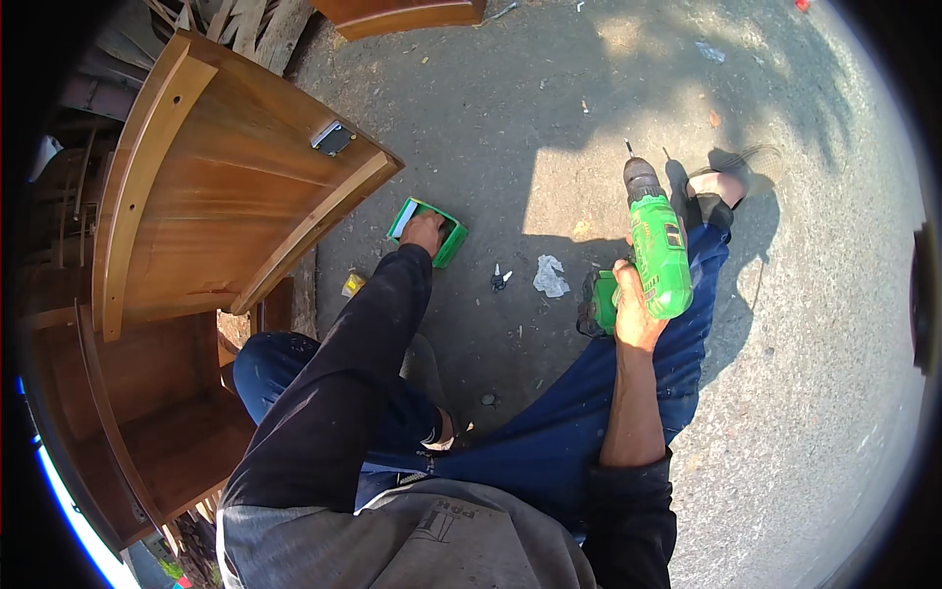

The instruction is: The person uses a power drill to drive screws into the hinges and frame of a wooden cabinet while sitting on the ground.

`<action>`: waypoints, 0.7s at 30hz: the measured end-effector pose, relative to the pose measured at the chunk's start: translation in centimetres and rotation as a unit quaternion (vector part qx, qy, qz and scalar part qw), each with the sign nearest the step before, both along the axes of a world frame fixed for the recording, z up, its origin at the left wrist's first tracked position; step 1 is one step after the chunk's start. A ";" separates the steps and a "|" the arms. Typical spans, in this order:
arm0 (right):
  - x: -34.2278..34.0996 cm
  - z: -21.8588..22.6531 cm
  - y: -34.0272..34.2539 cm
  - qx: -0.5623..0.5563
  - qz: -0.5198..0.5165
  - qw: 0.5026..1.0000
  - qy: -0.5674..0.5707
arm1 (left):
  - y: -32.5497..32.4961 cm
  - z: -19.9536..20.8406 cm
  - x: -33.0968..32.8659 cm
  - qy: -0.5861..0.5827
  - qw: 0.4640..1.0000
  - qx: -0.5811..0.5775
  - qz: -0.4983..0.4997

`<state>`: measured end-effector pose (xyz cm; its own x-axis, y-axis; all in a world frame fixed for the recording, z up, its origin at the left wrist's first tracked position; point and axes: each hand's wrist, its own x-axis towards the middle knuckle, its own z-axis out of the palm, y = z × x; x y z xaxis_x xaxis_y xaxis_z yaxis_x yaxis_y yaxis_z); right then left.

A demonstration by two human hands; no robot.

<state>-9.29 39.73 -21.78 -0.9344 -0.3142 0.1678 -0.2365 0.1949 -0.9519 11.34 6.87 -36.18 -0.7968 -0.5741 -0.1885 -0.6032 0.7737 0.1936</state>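
My right hand (pixel 638 312) is wrapped around the handle of a green cordless drill (pixel 663 257). The drill's black chuck and thin bit point away from me, and its battery end sits to the left of my wrist. With my arm stretched forward, my left hand (pixel 424 233) reaches into a small green open box (pixel 451 249) on the ground. Its fingers bend down together inside the box, and whatever they pinch is hidden. Something white lies along the box's left side.
A wooden cabinet with an open door panel (pixel 235 177) stands at my left, a metal latch (pixel 334 138) on the panel. On the concrete lie a crumpled white scrap (pixel 551 276), a small yellow box (pixel 353 285) and a small black-and-white item (pixel 500 277). Another wooden piece (pixel 392 15) stands farther off.
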 end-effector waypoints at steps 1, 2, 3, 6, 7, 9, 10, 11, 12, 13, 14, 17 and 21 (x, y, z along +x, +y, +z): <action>0.1 0.2 0.1 0.013 -0.002 1.000 0.001 | 0.4 0.0 -0.2 0.006 1.000 0.003 -0.002; 0.1 0.5 0.3 0.025 -0.005 1.000 0.004 | 0.7 0.2 -0.5 0.005 1.000 -0.004 -0.007; 0.1 0.2 0.5 0.004 -0.002 1.000 0.008 | 1.0 0.4 -0.9 0.003 1.000 -0.012 -0.012; 1.0 -0.4 0.7 -0.002 0.015 0.998 -0.057 | 1.3 0.6 0.0 0.016 0.998 -0.022 -0.058; 1.6 0.2 -0.3 -0.016 0.027 0.998 -0.057 | 0.6 0.1 1.3 0.013 0.999 0.006 -0.037; 2.2 1.9 -0.9 -0.059 0.039 0.996 -0.045 | 1.1 -0.7 1.5 0.036 0.998 0.049 -0.030; 2.2 2.3 -0.6 -0.041 0.037 0.998 -0.011 | 1.7 -0.6 0.9 0.030 0.998 0.050 -0.012; 2.2 2.3 -0.9 -0.027 0.037 0.999 0.023 | 1.5 0.1 0.5 0.001 0.997 0.072 0.002; 2.2 2.0 -1.0 -0.037 0.048 0.998 0.003 | 1.4 0.4 0.3 0.020 0.997 0.073 0.003; 2.8 2.0 -2.1 -0.055 0.075 0.995 -0.024 | -0.1 0.1 1.6 0.032 0.997 0.055 0.034; 2.9 2.6 -2.0 -0.041 0.069 0.997 0.012 | 0.3 0.2 0.8 0.043 0.997 0.054 0.036; 3.3 1.6 -2.0 -0.073 0.078 0.993 0.045 | -0.1 0.1 0.1 0.051 0.997 0.055 0.019; 4.0 2.4 -1.6 -0.029 0.089 0.992 0.086 | 1.0 -0.2 -0.6 0.037 0.995 0.080 0.051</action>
